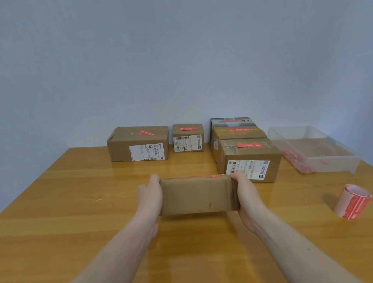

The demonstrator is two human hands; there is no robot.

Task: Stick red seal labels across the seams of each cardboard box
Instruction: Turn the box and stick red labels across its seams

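A plain cardboard box (196, 194) sits in the middle of the wooden table (72, 214), its blank side facing me. A strip of red seal label (209, 176) shows along its top edge. My left hand (151, 194) grips the box's left end and my right hand (243, 189) grips its right end. A roll of red seal labels (352, 202) lies on its side at the right.
Several sealed boxes stand along the back: a large one (139, 144), a small one (188, 137), and a row at the right (248, 157), each with a red label on top. A clear plastic tray (311, 149) with red scraps sits at the far right.
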